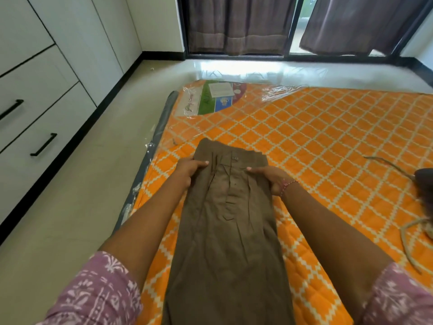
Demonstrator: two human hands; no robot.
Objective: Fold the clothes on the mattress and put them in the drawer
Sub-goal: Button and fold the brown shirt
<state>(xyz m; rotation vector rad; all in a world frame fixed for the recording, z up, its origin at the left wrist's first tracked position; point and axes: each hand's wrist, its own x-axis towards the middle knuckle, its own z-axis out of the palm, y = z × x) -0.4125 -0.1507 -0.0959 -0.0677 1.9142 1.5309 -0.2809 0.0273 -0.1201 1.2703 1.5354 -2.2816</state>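
1. The brown trousers [228, 221] lay lengthwise on the mattress [316, 141], waistband end away from the person, the legs running back toward the camera between both forearms.
2. The left hand [189, 171] gripped the left edge of the trousers just below the waistband, fingers curled over the cloth with the tips on top.
3. The right hand [269, 178] held the right edge at about the same level, fingers closed over the fabric; a thin thread band [289, 184] circled that wrist.
4. A button [235, 158] showed on the waistband between the two hands, slightly beyond them.
5. Both arms came out of purple printed sleeves [98, 292] at the bottom corners of the view.
6. The mattress, orange with a white lattice pattern, sat on the pale floor [77, 207] and was partly wrapped in clear plastic, with a printed label [215, 97] at its far left corner.
7. To the right on the mattress lay a dark garment [424, 184] with loose cords, well apart from the trousers.
8. White drawers [35, 109] with black handles stood along the left wall, all shut.
9. Dark curtains [236, 24] hung at the window beyond the mattress.
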